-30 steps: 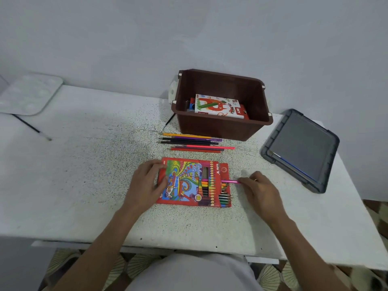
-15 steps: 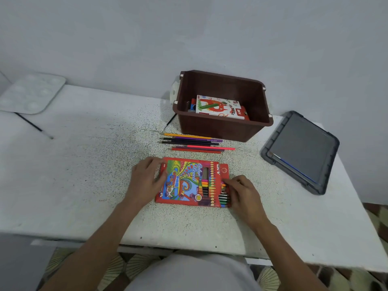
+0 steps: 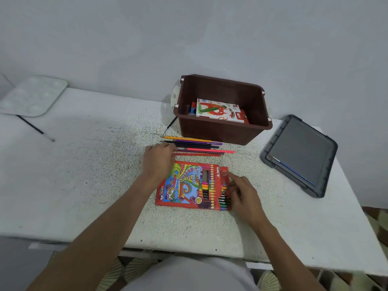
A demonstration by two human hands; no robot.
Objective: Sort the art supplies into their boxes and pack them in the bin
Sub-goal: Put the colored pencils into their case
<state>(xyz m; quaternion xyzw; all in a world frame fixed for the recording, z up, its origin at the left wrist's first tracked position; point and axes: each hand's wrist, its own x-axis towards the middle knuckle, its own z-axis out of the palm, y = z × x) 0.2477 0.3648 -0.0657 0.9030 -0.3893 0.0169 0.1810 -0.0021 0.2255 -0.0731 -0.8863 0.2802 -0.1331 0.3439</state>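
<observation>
A red colour-pencil box (image 3: 184, 185) lies flat on the table in front of me, its window showing several pencils. My right hand (image 3: 243, 192) rests at the box's right end, fingertips against the pencil ends sticking out there. Beyond the box lie several loose pencils (image 3: 201, 147) in a row. My left hand (image 3: 159, 158) reaches over the box's top left corner, and its fingertips touch the left ends of those pencils. The brown bin (image 3: 220, 133) stands behind them with an oil pastels box (image 3: 218, 111) inside.
A grey bin lid (image 3: 300, 152) lies at the right with a blue-handled brush (image 3: 294, 171) on it. A white paint palette (image 3: 33, 95) and a thin black brush (image 3: 35, 128) sit at the far left. Another thin brush (image 3: 171, 124) lies beside the bin's left wall.
My right hand pushed a pink pencil into the box and now rests at its right end. My left hand left the box's left side and moved up to the loose pencils.
</observation>
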